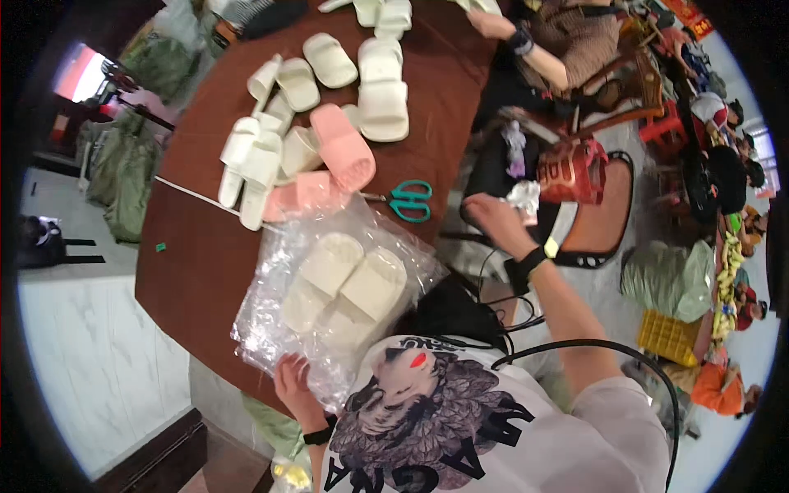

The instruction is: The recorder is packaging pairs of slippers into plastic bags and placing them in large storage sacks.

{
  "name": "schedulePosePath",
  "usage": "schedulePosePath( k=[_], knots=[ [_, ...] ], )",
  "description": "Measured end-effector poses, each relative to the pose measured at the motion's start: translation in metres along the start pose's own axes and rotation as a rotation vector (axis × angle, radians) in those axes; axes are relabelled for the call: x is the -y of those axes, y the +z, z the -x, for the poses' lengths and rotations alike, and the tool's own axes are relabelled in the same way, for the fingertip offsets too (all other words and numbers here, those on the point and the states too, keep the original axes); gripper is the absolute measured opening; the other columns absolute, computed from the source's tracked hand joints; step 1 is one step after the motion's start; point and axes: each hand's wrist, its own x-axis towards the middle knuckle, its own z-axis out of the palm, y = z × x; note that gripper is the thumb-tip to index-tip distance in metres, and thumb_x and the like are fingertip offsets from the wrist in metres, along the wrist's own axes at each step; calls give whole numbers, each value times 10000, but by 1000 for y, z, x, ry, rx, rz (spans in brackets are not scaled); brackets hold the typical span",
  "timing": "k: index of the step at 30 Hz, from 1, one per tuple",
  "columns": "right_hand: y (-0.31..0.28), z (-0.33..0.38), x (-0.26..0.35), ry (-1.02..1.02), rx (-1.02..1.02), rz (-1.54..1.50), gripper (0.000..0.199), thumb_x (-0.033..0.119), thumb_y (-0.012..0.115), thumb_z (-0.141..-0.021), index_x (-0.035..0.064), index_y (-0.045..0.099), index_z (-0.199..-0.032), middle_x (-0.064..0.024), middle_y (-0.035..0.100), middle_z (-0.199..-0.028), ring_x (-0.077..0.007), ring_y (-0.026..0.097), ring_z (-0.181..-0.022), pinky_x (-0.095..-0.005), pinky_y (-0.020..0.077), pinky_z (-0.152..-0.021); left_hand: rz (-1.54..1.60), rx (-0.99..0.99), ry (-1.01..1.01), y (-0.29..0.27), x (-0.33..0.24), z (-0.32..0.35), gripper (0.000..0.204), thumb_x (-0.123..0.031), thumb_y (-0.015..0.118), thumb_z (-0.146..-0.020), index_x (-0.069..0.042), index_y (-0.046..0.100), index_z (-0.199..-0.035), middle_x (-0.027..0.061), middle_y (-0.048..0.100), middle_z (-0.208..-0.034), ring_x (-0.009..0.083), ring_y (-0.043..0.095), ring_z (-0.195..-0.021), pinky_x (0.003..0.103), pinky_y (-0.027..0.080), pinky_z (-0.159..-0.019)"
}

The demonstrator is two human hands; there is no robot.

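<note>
Broadly, the brown table fills the left half of the view, and near its front edge lies a clear plastic bag holding 2 cream slippers side by side, soles flat, toes pointing away from the person. The bag looks thin, crinkled and glossy, so I judge it slippery and quick to slide over the foam inside; the slippers themselves seem light and springy, not fragile. A sound hold would pinch the loose film at the near corner or clamp across both slippers through the plastic, since the film alone may slip. Beyond the bag sits a heap of loose slippers, mostly cream with 2 pink slippers among them, some upside down. Past the bag's far right corner lies a pair of green-handled scissors. The left hand rests at the bag's near edge, fingers curled onto the film, seemingly closed on it, though the pinch itself is partly hidden. The right hand reaches off the table's right edge and is closed on a small crumpled wad of clear wrap, just beside a red plastic stool. Another person's hand works at the table's far end.
</note>
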Motion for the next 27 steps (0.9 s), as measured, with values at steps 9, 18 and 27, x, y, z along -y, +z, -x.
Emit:
schedulePosePath(
  k=[9,18,27],
  knots=[
    [99,234,-421,212,520,589,277,386,546,-911,178,681,-1035,-90,682,-1028,-282,604,-1068,-461,474,-848,-1111,-440,550,-59,220,-78,338,-240,520,-945,-15,609,-1181,142,616,-1117,294,571,-1042,403,484,-897],
    [207,115,-288,-145,1364,603,368,259,522,-961,118,559,-1299,-155,673,-1093,-345,653,-1011,-474,551,-786,-1056,-485,559,4,289,-144,356,-263,520,-950,-10,606,-1186,152,613,-1129,300,570,-1047,410,475,-910],
    [248,27,-317,-312,1294,263,302,182,496,-949,78,615,-1206,-156,643,-1163,-313,659,-999,-433,553,-844,-1115,-419,513,-29,325,-185,375,-286,519,-955,-6,604,-1190,162,610,-1140,305,569,-1052,418,466,-922]
  ],
)
